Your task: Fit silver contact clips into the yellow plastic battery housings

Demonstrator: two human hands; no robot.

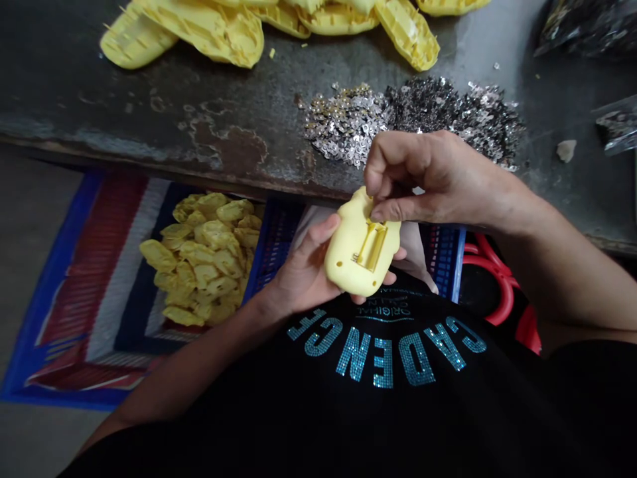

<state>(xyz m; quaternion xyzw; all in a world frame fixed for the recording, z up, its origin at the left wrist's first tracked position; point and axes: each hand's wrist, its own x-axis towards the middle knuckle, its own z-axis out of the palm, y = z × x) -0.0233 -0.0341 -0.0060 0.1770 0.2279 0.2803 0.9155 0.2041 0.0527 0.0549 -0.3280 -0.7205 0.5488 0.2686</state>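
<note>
The left hand [303, 265] grips a yellow plastic piece [361, 255] at center while the right hand [428, 179] pinches its top, just below the sequins [413, 113]

Small piecework workshop, I'd log, not home. I see worn, stained metal-topped desk [124, 113] carrying heaped yellow moulded plastic parts [209, 33] and piles of silver sequin-like trim [348, 126]. Striped mat [94, 285] on floor, blue plastic crate [273, 245] beside.

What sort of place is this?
Probably a small hand-assembly workshop: a worn metal workbench, heaped silver sequins, a moulded yellow plastic piece in hand, and a pile of similar yellow pieces.
</note>
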